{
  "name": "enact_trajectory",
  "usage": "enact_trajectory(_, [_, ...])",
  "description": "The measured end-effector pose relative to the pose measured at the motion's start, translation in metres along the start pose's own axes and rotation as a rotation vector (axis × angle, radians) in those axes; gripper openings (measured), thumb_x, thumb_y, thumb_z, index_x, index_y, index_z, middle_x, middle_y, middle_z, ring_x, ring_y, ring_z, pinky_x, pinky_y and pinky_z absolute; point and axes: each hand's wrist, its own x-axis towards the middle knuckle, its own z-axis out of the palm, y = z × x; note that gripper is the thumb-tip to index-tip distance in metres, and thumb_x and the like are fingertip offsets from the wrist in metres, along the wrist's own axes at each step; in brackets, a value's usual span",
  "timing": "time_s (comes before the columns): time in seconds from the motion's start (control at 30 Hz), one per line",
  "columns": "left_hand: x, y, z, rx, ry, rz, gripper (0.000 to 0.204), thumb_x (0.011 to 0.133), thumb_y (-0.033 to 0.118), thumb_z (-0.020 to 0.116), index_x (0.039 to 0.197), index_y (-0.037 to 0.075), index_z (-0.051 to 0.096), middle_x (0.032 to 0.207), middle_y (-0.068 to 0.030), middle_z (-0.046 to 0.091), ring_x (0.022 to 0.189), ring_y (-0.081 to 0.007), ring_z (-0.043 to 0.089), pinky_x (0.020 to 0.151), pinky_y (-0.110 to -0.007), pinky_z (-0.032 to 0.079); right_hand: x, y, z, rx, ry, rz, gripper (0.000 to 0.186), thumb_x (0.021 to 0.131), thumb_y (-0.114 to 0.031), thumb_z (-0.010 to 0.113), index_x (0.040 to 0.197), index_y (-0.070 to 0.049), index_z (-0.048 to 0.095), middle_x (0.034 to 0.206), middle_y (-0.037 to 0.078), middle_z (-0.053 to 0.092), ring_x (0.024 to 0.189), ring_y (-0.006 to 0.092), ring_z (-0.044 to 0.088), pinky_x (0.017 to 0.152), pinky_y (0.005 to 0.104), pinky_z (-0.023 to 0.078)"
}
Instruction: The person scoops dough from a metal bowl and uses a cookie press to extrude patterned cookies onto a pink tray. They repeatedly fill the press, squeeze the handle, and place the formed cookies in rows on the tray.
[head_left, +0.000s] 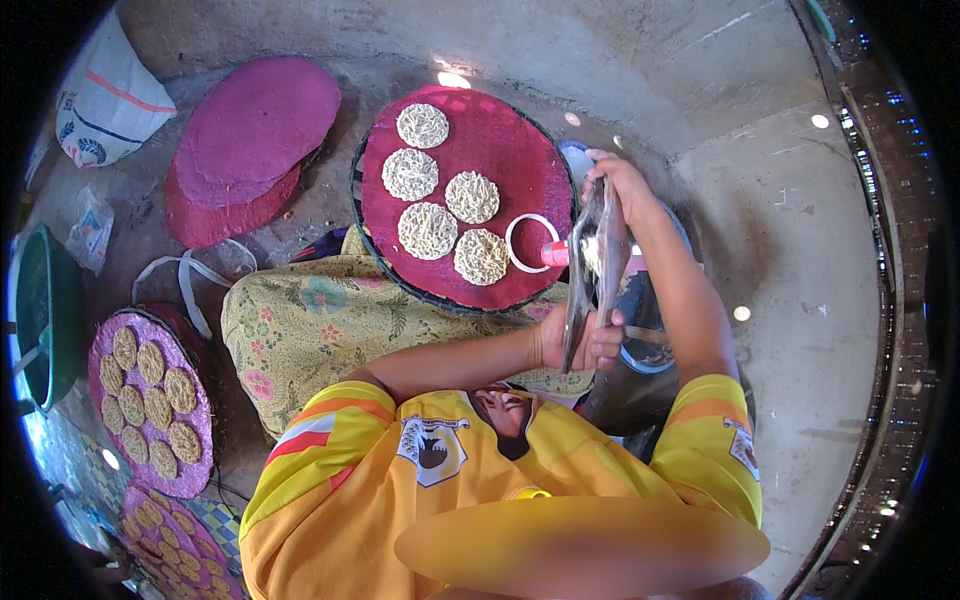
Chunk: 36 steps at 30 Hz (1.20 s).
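Note:
My right hand grips the top of a long, shiny grey thing, maybe a plastic bag, with something white on it. My left hand is closed on its lower part. Just left of it, a white ring with a red piece at its side lies on a round magenta tray. Several white noodle-like rounds sit on that tray. Behind my hands is a dark container, partly hidden.
Magenta round sheets and a white sack lie upper left. Lower left stand a green basin and pink trays of browner rounds. A concrete wall curves behind. Patterned cloth covers my lap.

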Motion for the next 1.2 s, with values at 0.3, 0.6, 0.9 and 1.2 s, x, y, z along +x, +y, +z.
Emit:
enact_trajectory(0.3, [0.010,0.013,0.013,-0.141,-0.034,0.089,0.022,0.081,0.033,0.046,0.084,0.011,0.049,0.066,0.0011,0.041,0.061,-0.0141,0.040,0.066,-0.031,0.036,0.030,-0.010,0.017,-0.320,0.086,0.154,0.022,0.068,-0.012,0.064,0.085,-0.004,0.051,0.060,0.009,0.049,0.049,0.0205,0.049,0.047,0.0362,0.044])
enact_trajectory(0.6, [-0.007,0.011,0.020,-0.085,0.182,0.167,0.032,0.082,0.041,0.040,0.078,0.010,0.051,0.061,0.0011,0.040,0.053,-0.0143,0.038,0.059,-0.029,0.033,0.035,0.006,0.043,-0.288,-0.027,0.070,0.031,0.071,-0.011,0.066,0.097,-0.005,0.049,0.057,0.004,0.048,0.045,0.0167,0.048,0.044,0.0315,0.043])
enact_trajectory(0.9, [0.000,0.042,0.006,-0.007,0.403,0.097,0.037,0.082,0.044,0.034,0.071,0.011,0.045,0.055,0.0003,0.039,0.045,-0.0148,0.036,0.050,-0.029,0.031,0.050,-0.008,0.028,-0.202,0.101,-0.058,0.043,0.073,-0.008,0.063,0.111,-0.005,0.044,0.057,0.001,0.046,0.046,0.0126,0.046,0.043,0.0296,0.042])
enact_trajectory(1.2, [0.012,0.017,-0.004,-0.001,0.607,0.048,0.040,0.082,0.046,0.031,0.065,0.012,0.045,0.047,0.0006,0.036,0.037,-0.0145,0.033,0.043,-0.029,0.027,0.026,0.004,-0.002,-0.237,0.194,-0.068,0.046,0.072,-0.008,0.065,0.113,-0.005,0.044,0.058,0.002,0.046,0.045,0.0125,0.045,0.040,0.0313,0.040])
